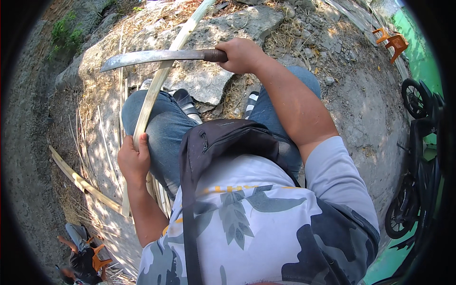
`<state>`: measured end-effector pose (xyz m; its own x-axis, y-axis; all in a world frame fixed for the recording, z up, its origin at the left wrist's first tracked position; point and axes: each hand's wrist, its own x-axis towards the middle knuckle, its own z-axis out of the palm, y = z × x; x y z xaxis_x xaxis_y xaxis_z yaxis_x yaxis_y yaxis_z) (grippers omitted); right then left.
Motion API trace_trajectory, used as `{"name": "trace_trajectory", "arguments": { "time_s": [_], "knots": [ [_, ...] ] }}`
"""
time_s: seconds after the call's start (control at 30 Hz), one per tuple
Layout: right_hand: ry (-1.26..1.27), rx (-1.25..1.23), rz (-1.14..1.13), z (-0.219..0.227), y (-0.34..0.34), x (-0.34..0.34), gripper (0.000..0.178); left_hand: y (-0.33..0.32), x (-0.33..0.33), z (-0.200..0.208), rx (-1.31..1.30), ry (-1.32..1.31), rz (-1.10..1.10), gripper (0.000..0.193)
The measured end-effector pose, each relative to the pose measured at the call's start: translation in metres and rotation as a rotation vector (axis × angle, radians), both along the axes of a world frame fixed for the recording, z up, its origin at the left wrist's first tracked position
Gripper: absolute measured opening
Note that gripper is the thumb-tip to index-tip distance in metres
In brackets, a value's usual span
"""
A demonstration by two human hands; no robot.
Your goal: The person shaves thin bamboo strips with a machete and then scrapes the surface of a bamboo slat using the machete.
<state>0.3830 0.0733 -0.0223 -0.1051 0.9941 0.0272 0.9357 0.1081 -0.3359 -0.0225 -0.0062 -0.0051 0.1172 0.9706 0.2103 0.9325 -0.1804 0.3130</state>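
Note:
My right hand (240,55) is closed round the dark wrapped handle of a machete (156,57). Its long curved blade points left and lies across a pale split bamboo strip (154,95). Lower on the left, my left hand (135,159) grips that strip, thumb along its face. The strip slants up and away past my left knee, and its far end runs out of the top of the view. Below my left hand, more of the strip's pale lower end shows beside the wrist.
A split bamboo length (83,183) and several thin strips (107,142) lie at left. Ahead is a broken concrete slab (204,78). A motorcycle (415,166) stands at right, an orange chair (397,45) at far right. Another person (83,259) is at lower left.

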Motion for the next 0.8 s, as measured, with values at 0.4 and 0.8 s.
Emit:
{"name": "trace_trajectory", "arguments": {
  "time_s": [0.4, 0.8],
  "knots": [
    [0.017, 0.194, 0.044, 0.003, 0.001, 0.011, 0.021, 0.000, 0.001, 0.002, -0.090, -0.109, 0.027, 0.056],
    [-0.150, 0.243, 0.266, 0.014, -0.001, -0.012, 0.019, -0.002, -0.003, 0.001, -0.056, -0.078, 0.003, 0.056]
  ]
}}
